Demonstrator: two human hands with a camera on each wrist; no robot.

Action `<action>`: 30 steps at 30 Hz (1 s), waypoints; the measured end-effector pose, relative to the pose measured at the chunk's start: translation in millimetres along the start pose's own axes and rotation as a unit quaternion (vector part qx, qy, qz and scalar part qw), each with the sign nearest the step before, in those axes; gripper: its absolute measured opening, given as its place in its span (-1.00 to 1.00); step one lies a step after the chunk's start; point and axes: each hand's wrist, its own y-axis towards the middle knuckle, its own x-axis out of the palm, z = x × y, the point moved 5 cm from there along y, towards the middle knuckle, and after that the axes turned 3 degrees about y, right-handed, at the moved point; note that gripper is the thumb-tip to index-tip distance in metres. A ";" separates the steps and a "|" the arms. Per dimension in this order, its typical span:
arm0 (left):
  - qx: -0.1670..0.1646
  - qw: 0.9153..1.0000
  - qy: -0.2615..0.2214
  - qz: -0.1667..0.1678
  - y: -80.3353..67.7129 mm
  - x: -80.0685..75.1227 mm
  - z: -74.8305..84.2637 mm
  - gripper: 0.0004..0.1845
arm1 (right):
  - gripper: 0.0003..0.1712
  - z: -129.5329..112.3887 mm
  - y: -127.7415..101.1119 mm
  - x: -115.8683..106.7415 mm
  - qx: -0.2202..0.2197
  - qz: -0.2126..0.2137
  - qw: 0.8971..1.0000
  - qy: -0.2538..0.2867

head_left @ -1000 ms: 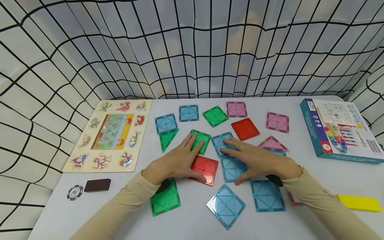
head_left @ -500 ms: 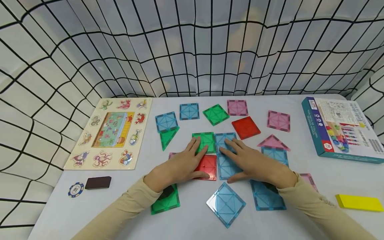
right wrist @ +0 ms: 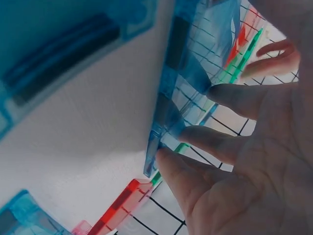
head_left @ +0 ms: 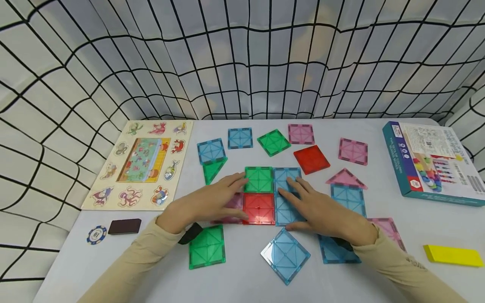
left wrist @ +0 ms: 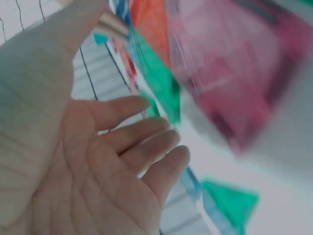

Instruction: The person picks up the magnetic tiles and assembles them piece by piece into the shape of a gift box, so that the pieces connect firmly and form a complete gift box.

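In the head view, a green square magnetic tile point(head_left: 259, 179) lies above a red square tile point(head_left: 259, 209). Two blue square tiles border them on the right, the upper blue tile point(head_left: 286, 173) and the lower blue tile point(head_left: 283, 212), making a two-by-two block. My right hand point(head_left: 326, 210) is spread over these blue tiles; the right wrist view shows its fingertips touching a blue tile edge point(right wrist: 168, 105). My left hand point(head_left: 212, 202) hovers over a partly covered pink tile point(head_left: 235, 203), fingers extended, fingertips at the block's left edge. Its palm point(left wrist: 98, 181) holds nothing.
More loose tiles lie around, including a blue diamond-turned tile point(head_left: 286, 256), a green tile point(head_left: 207, 248) and a red tile point(head_left: 312, 159). At left are a picture puzzle board point(head_left: 136, 166), a poker chip point(head_left: 96, 235) and a dark block point(head_left: 124, 226). A box point(head_left: 435, 164) and yellow block point(head_left: 453, 255) are at right.
The green, red and blue tiles have been squared up against each other. My left hand has shifted left off the red and green tiles, uncovering them; the right hand stays on the blue tiles.
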 end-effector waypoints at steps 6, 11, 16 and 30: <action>0.003 0.999 0.040 0.029 -41.4 -2.7 -5.3 0.06 | 0.04 3.3 1.3 -1.9 0.008 -0.019 1.000 0.007; -0.018 0.996 0.063 0.065 -78.9 -2.1 -2.6 -0.02 | 0.05 6.2 0.6 -6.5 0.005 -0.018 1.000 0.005; 0.001 0.995 0.063 0.073 -95.4 12.6 -1.9 0.01 | 0.06 10.9 -3.1 -10.8 0.009 -0.015 1.000 -0.005; 0.046 0.993 0.089 0.066 -80.8 14.0 9.9 -0.17 | 0.05 8.3 0.6 -3.9 0.004 -0.021 1.000 0.012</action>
